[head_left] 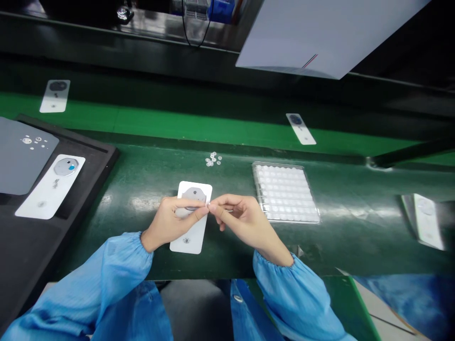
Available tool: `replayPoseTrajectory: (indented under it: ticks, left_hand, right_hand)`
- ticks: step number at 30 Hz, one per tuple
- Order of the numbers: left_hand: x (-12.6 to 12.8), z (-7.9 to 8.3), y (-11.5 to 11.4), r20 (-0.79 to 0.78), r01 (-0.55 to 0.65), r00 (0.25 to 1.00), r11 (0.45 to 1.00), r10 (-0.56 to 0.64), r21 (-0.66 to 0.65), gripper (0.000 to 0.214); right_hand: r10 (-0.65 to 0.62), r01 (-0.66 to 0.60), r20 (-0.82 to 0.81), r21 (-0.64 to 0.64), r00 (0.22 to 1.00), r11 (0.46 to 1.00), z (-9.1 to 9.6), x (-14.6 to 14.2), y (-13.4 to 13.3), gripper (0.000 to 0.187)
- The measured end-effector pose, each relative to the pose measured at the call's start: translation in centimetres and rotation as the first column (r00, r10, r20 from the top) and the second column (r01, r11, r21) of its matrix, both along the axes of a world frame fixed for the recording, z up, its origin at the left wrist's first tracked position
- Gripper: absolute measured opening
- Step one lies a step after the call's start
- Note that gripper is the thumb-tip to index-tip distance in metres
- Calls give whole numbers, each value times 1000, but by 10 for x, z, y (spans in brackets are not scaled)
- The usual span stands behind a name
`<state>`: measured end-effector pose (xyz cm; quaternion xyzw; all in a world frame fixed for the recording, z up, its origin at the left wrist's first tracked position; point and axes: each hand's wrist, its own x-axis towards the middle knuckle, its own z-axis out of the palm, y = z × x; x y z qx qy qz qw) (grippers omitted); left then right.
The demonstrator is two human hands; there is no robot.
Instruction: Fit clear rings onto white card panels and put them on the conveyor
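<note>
My left hand (174, 220) and my right hand (240, 215) meet fingertip to fingertip, both closed in a pinch on one tiny pale piece (208, 205). Its kind is too small to make out, and the fingers cover most of it. Beneath my left hand lies a white phone-shaped panel (194, 237) with a grey octagonal patch, partly hidden by the fingers. Just beyond it is a little pile of small clear round discs (212, 160). To the right of my right hand sits a clear plastic tray (314, 216) filled with rows of white round pieces.
At left, a black tray (103, 156) bears a grey sheet (21, 161) and another white panel (50, 194). Single panels lie on the green strip (55, 97) (301, 129). A panel stack (428, 220) is at far right. A white board (320, 38) overhangs the back.
</note>
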<state>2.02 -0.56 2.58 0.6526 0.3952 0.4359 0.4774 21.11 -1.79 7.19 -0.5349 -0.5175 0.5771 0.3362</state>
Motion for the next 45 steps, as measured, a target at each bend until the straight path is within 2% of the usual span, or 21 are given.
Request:
replayPoseTrajectory:
  ticks: [4, 12, 15, 22, 28, 39, 42, 45]
  left_hand:
    - [-1, 1, 0, 3, -19, 1000, 1000, 19, 12, 9]
    - [-2, -3, -1, -25, -26, 999, 999, 27, 27, 13]
    - [-2, -4, -3, -58, -23, 998, 999, 25, 35, 26]
    - [-1, -8, -8, 23, -1, 1000, 990, 4, -141, 57]
    - [1, -4, -9, 52, 17, 999, 990, -10, -143, 84]
    - [-2, -7, -10, 28, 20, 999, 990, -16, -137, 98]
    - [-2, -6, -10, 43, 8, 999, 988, -1, -151, 100]
    - [-2, -6, -10, -5, -8, 1000, 992, 7, -124, 100]
  right_hand:
    - [-11, 11, 30, 18, 999, 1000, -1, -1, -2, 39]
    - [-154, 147, 61, 114, 986, 983, -7, -10, -6, 39]
    - [-134, 121, 99, 125, 986, 985, -4, -10, -2, 40]
    - [-68, 44, 224, 109, 972, 993, -10, -7, 0, 39]
    - [-50, 24, 251, 108, 967, 994, -8, -7, 0, 41]
    - [-40, -14, 326, 160, 945, 987, -5, -8, 4, 41]
    - [-46, -9, 320, 167, 946, 986, -5, -9, 6, 43]
    - [-69, 22, 288, 162, 955, 987, -6, -11, 6, 44]
